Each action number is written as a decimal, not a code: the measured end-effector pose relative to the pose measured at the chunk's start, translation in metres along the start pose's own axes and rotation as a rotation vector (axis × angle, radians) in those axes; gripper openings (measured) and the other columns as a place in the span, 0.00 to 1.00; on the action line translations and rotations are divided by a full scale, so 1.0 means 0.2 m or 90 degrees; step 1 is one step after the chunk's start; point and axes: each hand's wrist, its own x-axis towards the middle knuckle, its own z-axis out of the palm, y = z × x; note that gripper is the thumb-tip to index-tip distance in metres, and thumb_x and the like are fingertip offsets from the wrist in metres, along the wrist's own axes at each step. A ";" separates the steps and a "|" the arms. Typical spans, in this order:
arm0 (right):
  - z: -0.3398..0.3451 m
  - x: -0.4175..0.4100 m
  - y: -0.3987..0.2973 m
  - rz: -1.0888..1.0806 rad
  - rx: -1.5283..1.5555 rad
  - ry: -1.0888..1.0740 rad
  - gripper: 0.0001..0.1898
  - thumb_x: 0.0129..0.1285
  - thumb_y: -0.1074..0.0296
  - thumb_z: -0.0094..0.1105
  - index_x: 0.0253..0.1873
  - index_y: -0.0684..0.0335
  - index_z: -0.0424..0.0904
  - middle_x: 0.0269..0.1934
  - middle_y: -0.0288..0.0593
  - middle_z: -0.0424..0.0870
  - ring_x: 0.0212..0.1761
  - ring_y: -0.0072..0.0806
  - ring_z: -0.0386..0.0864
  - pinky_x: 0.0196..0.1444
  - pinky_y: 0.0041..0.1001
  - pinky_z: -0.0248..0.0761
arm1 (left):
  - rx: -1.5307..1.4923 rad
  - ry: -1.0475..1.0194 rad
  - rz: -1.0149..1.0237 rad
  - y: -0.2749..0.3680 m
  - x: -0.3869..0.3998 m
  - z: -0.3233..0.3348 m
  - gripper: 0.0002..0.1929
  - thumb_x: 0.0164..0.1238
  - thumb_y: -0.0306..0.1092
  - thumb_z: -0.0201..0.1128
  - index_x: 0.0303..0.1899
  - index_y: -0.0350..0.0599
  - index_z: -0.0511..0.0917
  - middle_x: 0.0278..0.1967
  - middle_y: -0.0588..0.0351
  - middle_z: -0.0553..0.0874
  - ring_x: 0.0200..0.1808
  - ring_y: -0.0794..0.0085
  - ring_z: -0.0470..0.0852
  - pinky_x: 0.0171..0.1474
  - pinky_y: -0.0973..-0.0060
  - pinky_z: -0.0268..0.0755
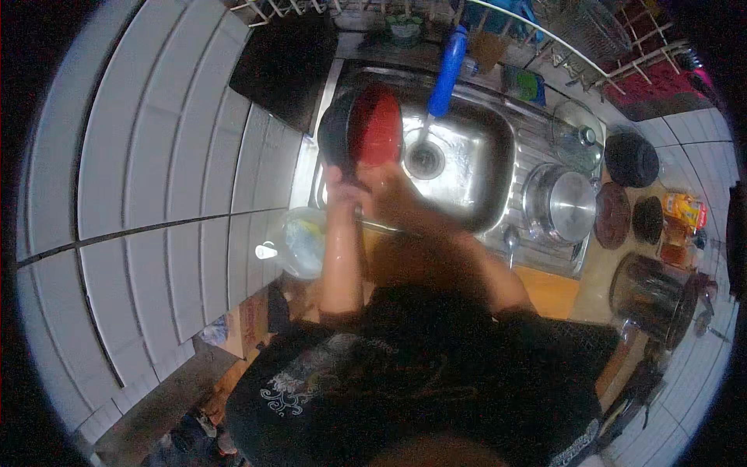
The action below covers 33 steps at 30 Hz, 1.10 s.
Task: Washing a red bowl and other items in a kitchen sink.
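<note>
A black pan with a red interior (382, 125) is tilted on its side over the left part of the steel sink (473, 198). My left hand (345, 188) grips its near end, on the dark outer side. Against the near edge of the red interior lies my right hand (380, 182), blurred; its fingers are partly hidden. A blue faucet sleeve (448, 76) points down to the right of the pan. What looks like a thin stream of water runs from it towards the drain (425, 160).
Left of my forearm sits a clear tub (300, 242) with soapy-looking contents, near the tiled wall (175, 146). On the right drainboard are an upturned metal pot (560, 204), a glass lid (578, 137) and a spoon (511, 239). A dark pot (631, 156) stands beyond. A wire rack (583, 64) overhangs the back.
</note>
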 end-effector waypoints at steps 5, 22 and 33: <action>-0.06 0.01 0.01 0.158 0.247 0.044 0.12 0.53 0.67 0.68 0.40 0.66 0.79 0.30 0.45 0.80 0.38 0.35 0.79 0.41 0.27 0.71 | 0.021 0.062 0.008 0.06 -0.03 0.10 0.27 0.63 0.50 0.50 0.59 0.41 0.68 0.51 0.49 0.77 0.49 0.61 0.78 0.54 0.65 0.71; -0.68 -0.21 -0.31 -0.125 0.059 0.024 0.17 0.47 0.60 0.70 0.43 0.57 0.82 0.41 0.42 0.84 0.47 0.35 0.82 0.43 0.34 0.76 | 0.090 0.298 0.011 0.26 -0.50 0.42 0.28 0.62 0.47 0.55 0.59 0.40 0.67 0.50 0.50 0.77 0.49 0.63 0.77 0.53 0.67 0.71; -0.69 -0.38 -0.30 0.092 0.018 0.009 0.16 0.49 0.59 0.67 0.44 0.55 0.82 0.43 0.40 0.84 0.49 0.34 0.81 0.46 0.35 0.75 | 0.119 0.391 0.012 0.36 -0.85 0.49 0.28 0.61 0.46 0.58 0.59 0.39 0.66 0.50 0.50 0.76 0.50 0.63 0.76 0.52 0.68 0.71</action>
